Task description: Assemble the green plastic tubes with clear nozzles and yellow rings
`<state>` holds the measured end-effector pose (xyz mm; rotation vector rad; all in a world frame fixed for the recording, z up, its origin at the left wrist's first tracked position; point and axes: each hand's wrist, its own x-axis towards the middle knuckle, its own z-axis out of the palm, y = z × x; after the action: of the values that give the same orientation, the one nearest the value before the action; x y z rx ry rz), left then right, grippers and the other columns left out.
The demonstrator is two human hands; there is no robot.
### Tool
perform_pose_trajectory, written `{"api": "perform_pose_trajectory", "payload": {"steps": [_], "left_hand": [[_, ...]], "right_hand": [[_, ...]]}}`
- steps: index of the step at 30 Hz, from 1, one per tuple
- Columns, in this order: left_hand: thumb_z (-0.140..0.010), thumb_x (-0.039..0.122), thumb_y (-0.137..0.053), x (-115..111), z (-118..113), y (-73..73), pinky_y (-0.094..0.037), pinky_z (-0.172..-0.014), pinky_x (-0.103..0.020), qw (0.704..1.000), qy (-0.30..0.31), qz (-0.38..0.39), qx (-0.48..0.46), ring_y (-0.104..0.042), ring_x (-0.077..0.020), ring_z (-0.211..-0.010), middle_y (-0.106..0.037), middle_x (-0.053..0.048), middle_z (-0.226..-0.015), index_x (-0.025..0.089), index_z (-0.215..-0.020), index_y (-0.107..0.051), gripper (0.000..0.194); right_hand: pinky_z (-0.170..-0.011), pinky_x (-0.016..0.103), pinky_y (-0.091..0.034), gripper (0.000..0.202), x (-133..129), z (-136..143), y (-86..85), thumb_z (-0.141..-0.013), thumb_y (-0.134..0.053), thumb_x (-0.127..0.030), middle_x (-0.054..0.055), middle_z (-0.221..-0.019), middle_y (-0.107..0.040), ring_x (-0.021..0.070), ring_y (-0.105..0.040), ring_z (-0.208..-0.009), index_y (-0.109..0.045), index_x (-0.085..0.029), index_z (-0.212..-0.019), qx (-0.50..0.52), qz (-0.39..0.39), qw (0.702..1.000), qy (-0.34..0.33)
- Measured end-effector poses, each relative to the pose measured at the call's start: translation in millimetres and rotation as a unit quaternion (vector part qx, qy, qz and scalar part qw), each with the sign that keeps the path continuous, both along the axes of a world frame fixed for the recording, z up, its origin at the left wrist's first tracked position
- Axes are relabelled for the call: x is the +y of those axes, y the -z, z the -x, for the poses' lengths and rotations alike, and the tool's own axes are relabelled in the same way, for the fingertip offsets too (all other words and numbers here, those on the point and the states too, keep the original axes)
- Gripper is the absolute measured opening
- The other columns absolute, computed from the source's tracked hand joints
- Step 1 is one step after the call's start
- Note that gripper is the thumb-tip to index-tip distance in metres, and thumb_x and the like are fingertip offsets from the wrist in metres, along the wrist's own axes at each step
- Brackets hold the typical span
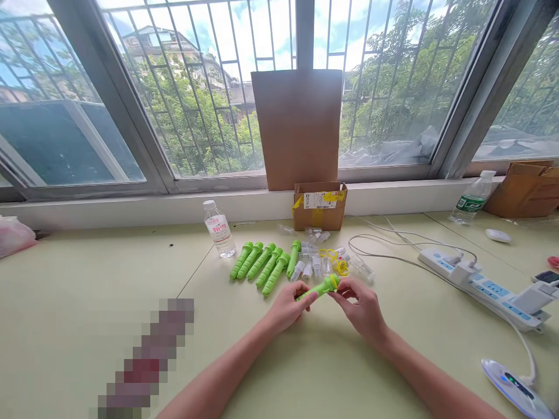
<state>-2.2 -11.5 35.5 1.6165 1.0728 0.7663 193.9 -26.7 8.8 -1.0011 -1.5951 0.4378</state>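
Note:
My left hand (290, 305) is closed around the body of a green ridged plastic tube (322, 288), which lies tilted between my hands. A yellow ring (334, 281) sits around its wider end. The fingers of my right hand (360, 305) pinch at that end by the ring; exactly what the fingertips grip is partly hidden. Just beyond my hands, several more green tubes (262, 263) lie side by side on the table. Right of them is a loose pile of clear and white plastic pieces (307, 272), with yellow rings (341, 267) among it.
A water bottle (219, 230) stands behind the tubes at left. An open cardboard box (319, 212) is at the back, before an upright brown board (301, 128). On the right are a power strip (484, 285) with cables, another bottle (471, 201) and a white device (515, 387).

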Motion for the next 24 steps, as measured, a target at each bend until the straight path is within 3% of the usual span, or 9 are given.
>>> {"api": "perform_pose_trajectory", "payload": {"steps": [4, 9, 13, 18, 24], "left_hand": [[-0.070, 0.044, -0.071, -2.5, -1.6, -0.7, -0.038, -0.051, -0.019, 0.999, -0.005, -0.029, -0.014, -0.053, -0.0099, -0.057, -0.059, 0.003, -0.066, 0.018, -0.080, -0.049, 0.035], [-0.078, 0.052, -0.060, -1.9, -0.3, 3.0, -0.030, -0.037, -0.018, 1.000, 0.009, 0.017, 0.007, -0.044, -0.0054, -0.039, -0.062, 0.001, -0.069, 0.017, -0.078, -0.052, 0.036], [-0.078, 0.056, -0.056, -0.3, 0.1, 4.6, -0.030, -0.035, -0.018, 0.999, 0.005, 0.030, 0.013, -0.046, -0.0062, -0.039, -0.060, 0.001, -0.064, 0.015, -0.075, -0.055, 0.041], [-0.079, 0.061, -0.052, 1.8, 0.7, 5.9, -0.032, -0.035, -0.018, 0.997, 0.028, 0.067, -0.008, -0.044, -0.0062, -0.036, -0.059, 0.000, -0.057, 0.015, -0.071, -0.055, 0.047], [-0.078, 0.063, -0.052, 3.9, 2.5, 5.4, -0.031, -0.034, -0.018, 0.997, 0.039, 0.068, -0.017, -0.045, -0.0065, -0.036, -0.064, -0.002, -0.061, 0.015, -0.072, -0.057, 0.049]], "right_hand": [[-0.059, 0.030, -0.055, 0.010, -0.1, 0.9, -1.6, -0.083, -0.064, -0.026, 0.004, -0.080, -0.064, 0.0144, -0.060, -0.062, -0.057, -0.021, -0.077, 0.001, -0.018, 1.000, -0.006], [-0.054, 0.029, -0.053, 0.012, 2.0, -1.3, 2.9, -0.082, -0.065, -0.028, 0.004, -0.075, -0.062, 0.0138, -0.056, -0.057, -0.057, -0.020, -0.077, -0.018, -0.013, 1.000, 0.015], [-0.051, 0.029, -0.052, 0.017, 5.2, -3.5, 5.3, -0.079, -0.067, -0.032, 0.001, -0.067, -0.059, 0.0138, -0.055, -0.054, -0.055, -0.020, -0.078, -0.035, 0.029, 0.999, 0.015], [-0.046, 0.027, -0.052, 0.023, 6.3, -1.7, 4.2, -0.078, -0.066, -0.036, 0.003, -0.077, -0.062, 0.0160, -0.061, -0.059, -0.053, -0.020, -0.088, -0.035, 0.088, 0.995, -0.022], [-0.050, 0.030, -0.054, 0.020, 4.1, 0.3, 3.4, -0.080, -0.065, -0.038, 0.002, -0.069, -0.061, 0.0162, -0.060, -0.057, -0.055, -0.021, -0.078, 0.004, 0.086, 0.996, -0.017]]}}
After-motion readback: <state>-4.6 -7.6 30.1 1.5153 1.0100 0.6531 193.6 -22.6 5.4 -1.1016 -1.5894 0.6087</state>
